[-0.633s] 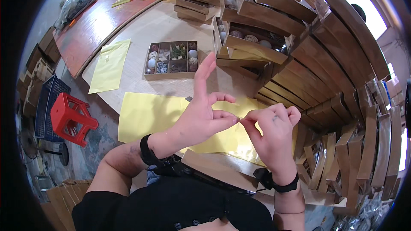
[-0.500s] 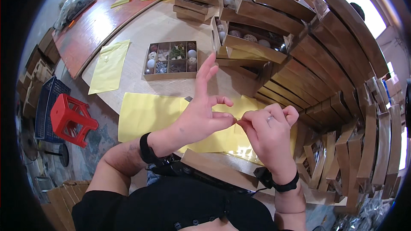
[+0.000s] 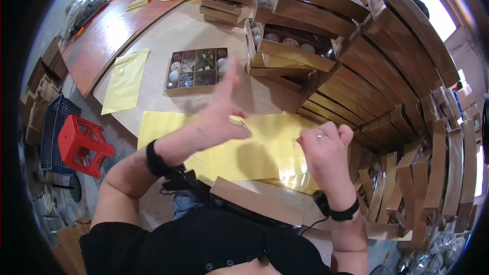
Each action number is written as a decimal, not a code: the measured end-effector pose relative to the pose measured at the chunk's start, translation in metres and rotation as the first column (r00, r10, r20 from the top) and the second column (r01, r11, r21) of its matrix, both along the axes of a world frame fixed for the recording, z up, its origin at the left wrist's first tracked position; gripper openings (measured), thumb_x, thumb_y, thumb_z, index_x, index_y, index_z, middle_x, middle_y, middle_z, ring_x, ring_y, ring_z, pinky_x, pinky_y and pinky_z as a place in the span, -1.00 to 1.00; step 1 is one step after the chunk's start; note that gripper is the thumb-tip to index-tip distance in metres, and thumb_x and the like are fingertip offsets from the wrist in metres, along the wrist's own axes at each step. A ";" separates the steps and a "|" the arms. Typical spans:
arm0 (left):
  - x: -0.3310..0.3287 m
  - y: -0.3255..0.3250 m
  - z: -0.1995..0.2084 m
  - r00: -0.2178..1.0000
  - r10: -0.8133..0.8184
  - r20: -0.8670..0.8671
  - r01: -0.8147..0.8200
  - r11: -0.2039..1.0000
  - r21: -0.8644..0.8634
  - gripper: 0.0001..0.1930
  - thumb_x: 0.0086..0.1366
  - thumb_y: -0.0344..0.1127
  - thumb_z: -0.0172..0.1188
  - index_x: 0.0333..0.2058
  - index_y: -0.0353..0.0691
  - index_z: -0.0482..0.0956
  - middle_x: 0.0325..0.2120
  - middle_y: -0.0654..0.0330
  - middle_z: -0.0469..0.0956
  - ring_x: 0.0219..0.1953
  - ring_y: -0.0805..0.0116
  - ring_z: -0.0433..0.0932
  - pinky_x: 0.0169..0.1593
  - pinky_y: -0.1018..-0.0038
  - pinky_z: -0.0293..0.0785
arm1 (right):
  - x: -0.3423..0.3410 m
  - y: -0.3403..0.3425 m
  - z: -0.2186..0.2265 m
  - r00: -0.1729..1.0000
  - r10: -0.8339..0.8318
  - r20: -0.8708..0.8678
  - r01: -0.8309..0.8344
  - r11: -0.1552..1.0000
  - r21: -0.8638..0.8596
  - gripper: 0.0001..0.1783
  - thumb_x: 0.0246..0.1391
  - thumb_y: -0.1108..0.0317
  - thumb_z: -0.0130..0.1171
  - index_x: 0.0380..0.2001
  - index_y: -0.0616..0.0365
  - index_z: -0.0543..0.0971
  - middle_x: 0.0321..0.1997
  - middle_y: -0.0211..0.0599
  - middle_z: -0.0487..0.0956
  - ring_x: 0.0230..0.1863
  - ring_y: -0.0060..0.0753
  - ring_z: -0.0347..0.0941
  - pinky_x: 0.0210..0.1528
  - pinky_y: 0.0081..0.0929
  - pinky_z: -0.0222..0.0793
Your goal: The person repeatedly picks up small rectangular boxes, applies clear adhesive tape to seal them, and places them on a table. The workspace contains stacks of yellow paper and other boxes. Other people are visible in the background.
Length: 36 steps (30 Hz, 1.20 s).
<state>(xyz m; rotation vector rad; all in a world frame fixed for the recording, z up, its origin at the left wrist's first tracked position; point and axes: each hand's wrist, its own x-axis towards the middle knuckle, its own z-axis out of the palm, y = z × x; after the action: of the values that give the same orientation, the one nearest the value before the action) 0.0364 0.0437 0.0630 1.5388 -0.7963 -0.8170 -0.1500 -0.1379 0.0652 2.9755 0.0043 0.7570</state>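
My left hand (image 3: 214, 126) hovers over the yellow sheets (image 3: 265, 163), its index finger stretched up and smeared by motion. The thumb points toward the right, apart from the other hand. My right hand (image 3: 326, 150) is closed in a pinch above the sheets' right end; a tiny bit shows at its fingertips, too small to name. Beyond the left hand stands a shallow brown box (image 3: 196, 91), divided into compartments with decorative balls, greenery and other dried-looking pieces. A plain brown cardboard piece (image 3: 254, 201) lies at the table's near edge, close to my body.
Stacked brown boxes (image 3: 377, 76) crowd the right side, with an open-sided box of balls (image 3: 295, 53) at the back. Another yellow sheet (image 3: 126, 81) lies at the left. A red stool (image 3: 84, 142) and blue crate (image 3: 56, 132) stand on the floor left of the table.
My hands, whose fingertips met before, have come apart. The left has moved left and slightly down; the right stays pinched near the same place. The view has shifted slightly.
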 end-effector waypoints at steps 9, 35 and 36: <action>-0.036 -0.013 -0.007 0.987 -0.046 -0.152 -0.013 0.930 -0.367 0.32 0.10 -0.72 0.26 0.37 0.43 -0.64 0.39 0.13 -0.35 0.07 0.22 0.36 0.03 0.25 0.63 | 0.002 0.008 0.001 0.994 -0.014 0.106 -0.035 0.891 0.453 -0.81 -0.07 0.35 0.41 -0.43 0.00 0.56 -0.47 -0.59 0.55 -0.37 -0.45 0.35 -0.10 -0.35 0.04; -0.039 -0.021 -0.008 0.997 -0.024 -0.072 0.007 0.976 -0.218 0.30 0.04 -0.71 0.19 0.38 0.36 -0.64 0.35 0.07 -0.16 -0.16 0.38 0.37 -0.20 0.56 0.58 | 0.002 0.016 -0.002 1.000 0.024 0.010 -0.026 0.932 0.362 -0.73 -0.11 0.28 0.42 -0.35 0.01 0.53 -0.46 -0.52 0.55 -0.31 -0.39 0.35 -0.10 -0.30 0.04; -0.037 -0.021 -0.009 0.997 -0.029 -0.067 0.014 0.978 -0.208 0.28 0.04 -0.69 0.19 0.40 0.31 -0.62 0.35 0.04 -0.15 -0.14 0.35 0.39 -0.19 0.55 0.57 | 0.002 0.016 -0.003 1.000 0.020 0.001 -0.019 0.938 0.346 -0.73 -0.11 0.28 0.42 -0.36 0.01 0.53 -0.47 -0.51 0.55 -0.31 -0.38 0.36 -0.10 -0.29 0.04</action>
<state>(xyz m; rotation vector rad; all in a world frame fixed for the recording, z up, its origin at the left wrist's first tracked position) -0.0010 0.0229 0.0541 1.3124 -0.8214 -0.7742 -0.1475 -0.1222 0.0620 3.3121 -0.1119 0.8353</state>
